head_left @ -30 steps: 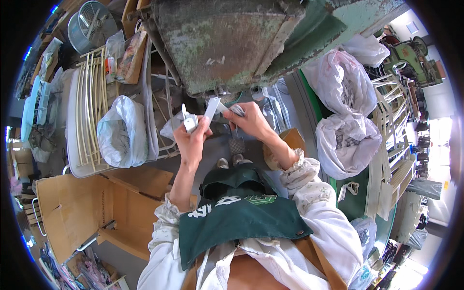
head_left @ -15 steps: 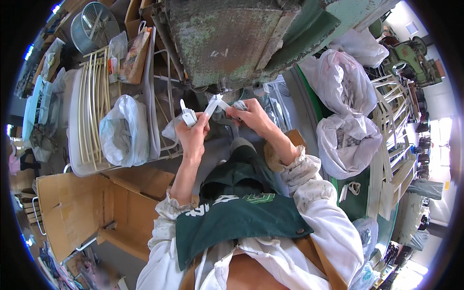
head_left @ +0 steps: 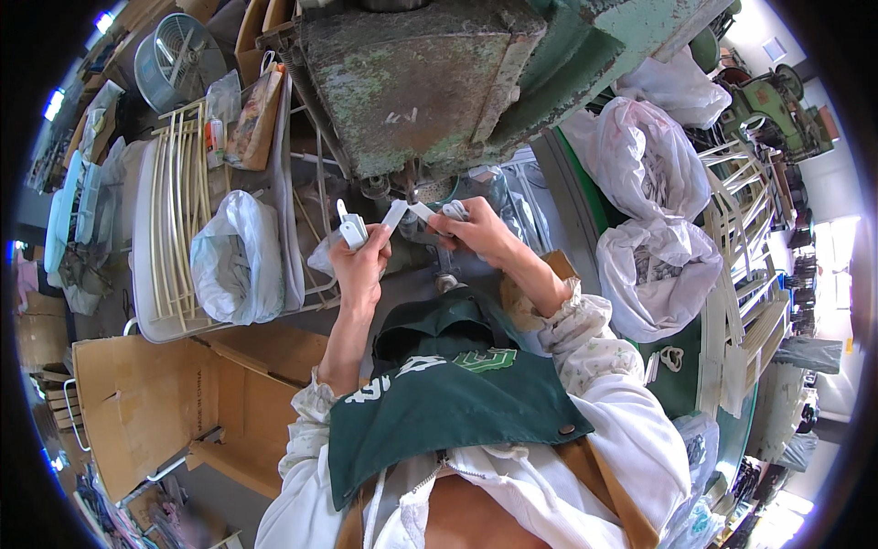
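My left hand [head_left: 360, 271] is closed around several flat white strips [head_left: 354, 231] with rounded ends. One more white strip [head_left: 395, 215] sticks out between its thumb and fingers toward the right. My right hand [head_left: 483, 231] pinches a white strip [head_left: 421, 211] that points left, and a small bunch of white pieces [head_left: 455, 210] shows in its grip. The tips of the two facing strips lie close together; whether they touch I cannot tell. Just beyond them is a metal spindle [head_left: 411, 183] under a worn green machine [head_left: 416, 101].
Left of me, a plastic bag [head_left: 238, 261] and long pale strips [head_left: 174, 220] lie on a table. An open cardboard box [head_left: 142, 407] stands below it. Two white bags [head_left: 657, 274] of pieces rest on the right bench, beside stacked pale strips [head_left: 732, 311].
The strip tips met right at the spindle before; now both hands are drawn slightly back toward me from it. The whole view has also shifted a little. Both hands keep their pieces.
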`<move>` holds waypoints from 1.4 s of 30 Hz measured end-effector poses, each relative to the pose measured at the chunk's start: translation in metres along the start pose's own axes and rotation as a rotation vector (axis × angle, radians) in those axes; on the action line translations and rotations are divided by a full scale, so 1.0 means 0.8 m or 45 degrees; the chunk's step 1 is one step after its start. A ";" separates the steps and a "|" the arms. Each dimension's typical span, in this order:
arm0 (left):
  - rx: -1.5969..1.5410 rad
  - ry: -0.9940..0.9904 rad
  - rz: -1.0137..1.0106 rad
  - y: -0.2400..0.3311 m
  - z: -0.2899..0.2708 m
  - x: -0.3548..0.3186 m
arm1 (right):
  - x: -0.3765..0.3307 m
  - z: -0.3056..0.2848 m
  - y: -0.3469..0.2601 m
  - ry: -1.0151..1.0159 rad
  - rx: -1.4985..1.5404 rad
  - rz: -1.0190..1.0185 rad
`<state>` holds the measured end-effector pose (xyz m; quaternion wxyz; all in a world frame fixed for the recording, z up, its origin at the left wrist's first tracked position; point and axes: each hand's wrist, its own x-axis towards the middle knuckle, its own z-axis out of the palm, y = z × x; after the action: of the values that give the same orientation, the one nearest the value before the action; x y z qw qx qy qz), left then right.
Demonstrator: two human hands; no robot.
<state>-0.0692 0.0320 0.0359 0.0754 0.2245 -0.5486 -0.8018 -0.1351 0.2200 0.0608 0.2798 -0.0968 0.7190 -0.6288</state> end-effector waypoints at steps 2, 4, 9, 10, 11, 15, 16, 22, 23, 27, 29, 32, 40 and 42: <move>0.008 0.000 -0.020 -0.003 -0.003 0.000 | 0.001 0.001 0.001 0.020 0.019 0.043; 0.002 -0.014 -0.029 0.001 -0.002 0.004 | 0.001 0.003 0.002 0.013 0.046 -0.026; 0.001 -0.053 -0.045 0.003 -0.004 0.004 | -0.008 0.015 -0.001 0.051 0.116 -0.023; 0.020 -0.050 -0.048 0.003 -0.006 0.005 | -0.006 0.016 0.005 0.058 0.111 -0.031; 0.032 -0.051 -0.052 0.004 -0.007 0.006 | -0.002 0.015 0.012 0.066 0.106 -0.039; 0.076 0.005 -0.056 0.005 -0.008 0.008 | -0.003 0.015 0.001 0.077 0.083 -0.061; 0.101 0.037 -0.047 0.002 -0.007 0.007 | -0.006 0.016 0.002 0.089 0.085 -0.038; 0.164 -0.072 -0.018 0.002 -0.013 0.018 | 0.004 0.002 0.024 0.079 0.078 -0.109; 0.189 -0.057 0.012 -0.005 -0.013 0.022 | 0.004 0.001 0.028 0.077 0.083 -0.130; 0.240 -0.102 0.017 0.003 -0.018 0.024 | 0.008 0.003 0.032 0.058 0.155 -0.115; 0.251 -0.104 -0.005 0.004 -0.019 0.027 | 0.009 0.001 0.036 0.070 0.193 -0.104; 0.260 -0.105 -0.047 0.004 -0.025 0.026 | 0.010 0.001 0.039 0.101 0.163 -0.071; 0.268 -0.080 -0.044 0.017 -0.014 0.020 | 0.010 0.003 0.032 0.052 0.177 -0.175; 0.228 -0.079 -0.045 0.016 -0.014 0.019 | 0.005 0.005 0.027 0.047 0.153 -0.126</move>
<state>-0.0792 0.0118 0.0397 0.0238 0.2152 -0.6160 -0.7574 -0.1317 0.2190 0.0387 0.2405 -0.1036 0.6794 -0.6855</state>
